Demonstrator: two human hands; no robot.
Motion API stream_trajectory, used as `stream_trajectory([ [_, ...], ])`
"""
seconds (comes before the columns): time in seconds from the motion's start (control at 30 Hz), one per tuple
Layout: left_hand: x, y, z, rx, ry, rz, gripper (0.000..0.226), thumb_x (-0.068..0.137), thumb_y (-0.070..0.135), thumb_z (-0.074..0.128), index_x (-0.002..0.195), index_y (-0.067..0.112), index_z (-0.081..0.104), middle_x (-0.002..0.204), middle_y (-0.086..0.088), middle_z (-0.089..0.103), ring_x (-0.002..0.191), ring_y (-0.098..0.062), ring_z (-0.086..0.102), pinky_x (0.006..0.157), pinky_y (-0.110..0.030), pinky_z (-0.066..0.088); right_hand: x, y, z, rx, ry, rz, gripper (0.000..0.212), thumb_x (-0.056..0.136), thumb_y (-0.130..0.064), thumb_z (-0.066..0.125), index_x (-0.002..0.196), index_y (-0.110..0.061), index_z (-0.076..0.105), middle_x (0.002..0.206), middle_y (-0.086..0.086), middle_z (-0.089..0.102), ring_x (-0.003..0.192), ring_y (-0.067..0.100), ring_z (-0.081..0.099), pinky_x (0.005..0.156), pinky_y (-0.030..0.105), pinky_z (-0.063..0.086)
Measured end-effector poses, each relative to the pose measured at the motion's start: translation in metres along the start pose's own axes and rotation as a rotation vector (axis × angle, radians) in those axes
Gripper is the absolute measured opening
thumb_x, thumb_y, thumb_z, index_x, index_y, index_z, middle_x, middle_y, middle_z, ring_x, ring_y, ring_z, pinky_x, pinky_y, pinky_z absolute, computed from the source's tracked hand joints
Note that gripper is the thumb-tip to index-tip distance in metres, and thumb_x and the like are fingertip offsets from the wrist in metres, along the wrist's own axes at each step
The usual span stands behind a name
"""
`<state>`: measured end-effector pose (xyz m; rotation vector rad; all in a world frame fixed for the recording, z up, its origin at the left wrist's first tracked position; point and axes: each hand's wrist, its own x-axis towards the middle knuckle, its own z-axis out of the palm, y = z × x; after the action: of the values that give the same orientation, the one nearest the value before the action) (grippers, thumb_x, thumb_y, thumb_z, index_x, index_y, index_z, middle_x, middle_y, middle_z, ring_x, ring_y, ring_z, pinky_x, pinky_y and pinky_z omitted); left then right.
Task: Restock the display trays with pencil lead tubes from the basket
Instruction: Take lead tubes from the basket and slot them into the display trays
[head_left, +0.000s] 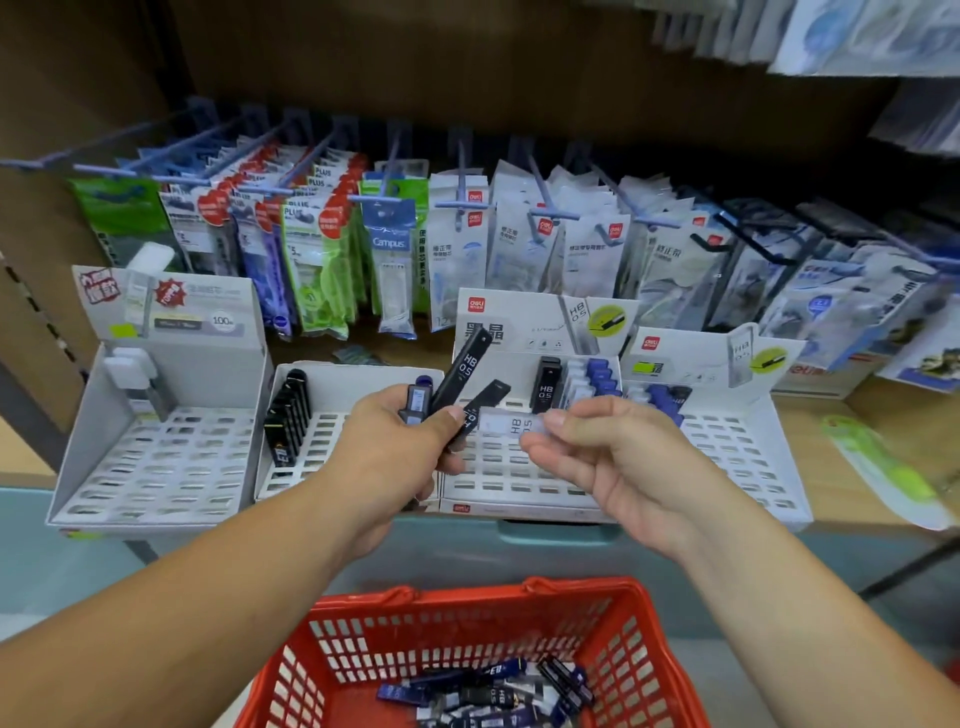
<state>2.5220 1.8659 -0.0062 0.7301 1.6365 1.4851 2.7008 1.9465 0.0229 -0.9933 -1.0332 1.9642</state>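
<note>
My right hand (613, 457) pinches a blurred, seemingly translucent flat plastic lead tube (511, 423), my left hand (395, 447) clasps black and blue plastic tubes (462, 374); I judge them light, rigid, slick, best gripped across flat sides.

Your basket (363, 639) sits nearest you, tubes (488, 693) in it. Beyond it, four trays (171, 467) stand side by side on the shelf (802, 410), with packs (519, 244) hanging in a row behind them.

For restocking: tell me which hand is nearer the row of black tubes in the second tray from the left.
Left. The left hand is just right of the row of black tubes; the right hand, pinching a clear tube, is farther right, beyond it.
</note>
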Motion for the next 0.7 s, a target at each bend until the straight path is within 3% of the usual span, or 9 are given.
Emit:
stream_trajectory([
  [0.13,-0.006,0.005,0.010,-0.094,-0.001,-0.039,0.007,0.103,0.016,0.062,0.100,0.011,0.064,0.069,-0.010,0.071,0.047,-0.016,0.060,0.039,-0.024,0.036,-0.002,0.022,0.011,-0.101,0.020,-0.086,0.021,0.088,0.004,0.074,0.092,-0.007,0.056,0.076,0.013,0.072,0.073,0.031,0.077,0.058,0.031,0.060],
  [0.23,-0.003,0.009,0.009,-0.073,0.062,-0.036,0.008,0.104,0.019,0.060,0.099,0.012,0.062,0.060,-0.010,0.067,0.040,-0.015,0.047,0.038,-0.022,0.036,-0.003,0.023,0.009,-0.446,0.017,-0.276,0.023,0.083,-0.002,0.081,0.091,-0.011,0.062,0.075,0.008,0.074,0.073,0.020,0.075,0.059,0.028,0.052],
  [0.3,-0.003,0.010,0.010,-0.039,0.051,-0.007,0.009,0.103,0.020,0.061,0.101,0.011,0.062,0.060,-0.010,0.065,0.039,-0.014,0.045,0.038,-0.022,0.036,-0.005,0.020,0.004,-0.692,-0.074,-0.341,0.033,0.083,-0.004,0.082,0.107,-0.018,0.066,0.075,0.006,0.075,0.066,0.013,0.064,0.064,0.024,0.050],
  [0.4,-0.010,0.011,0.022,0.005,-0.016,0.037,0.006,0.101,0.020,0.064,0.104,0.016,0.067,0.062,-0.008,0.064,0.044,-0.014,0.049,0.039,-0.023,0.036,-0.007,0.017,-0.006,-0.939,-0.206,-0.371,0.054,0.088,0.001,0.074,0.133,-0.027,0.062,0.077,0.005,0.070,0.065,0.015,0.055,0.067,0.023,0.050],
  [0.53,-0.009,0.010,0.028,0.084,-0.023,0.054,0.003,0.102,0.016,0.063,0.102,0.016,0.066,0.075,-0.007,0.068,0.046,-0.008,0.054,0.039,-0.021,0.035,-0.006,-0.011,-0.025,-0.765,-0.071,-0.441,0.059,0.093,0.017,0.054,0.126,-0.030,0.064,0.075,0.006,0.057,0.060,0.025,0.064,0.054,0.035,0.058],
  [0.7,-0.008,0.010,0.025,0.226,-0.063,0.037,0.006,0.102,0.017,0.063,0.097,0.014,0.064,0.070,-0.007,0.067,0.033,-0.003,0.046,0.035,-0.018,0.033,-0.004,-0.024,-0.041,-0.638,0.065,-0.531,0.051,0.092,0.016,0.054,0.120,-0.026,0.057,0.068,0.004,0.056,0.060,0.035,0.073,0.057,0.044,0.063],
])
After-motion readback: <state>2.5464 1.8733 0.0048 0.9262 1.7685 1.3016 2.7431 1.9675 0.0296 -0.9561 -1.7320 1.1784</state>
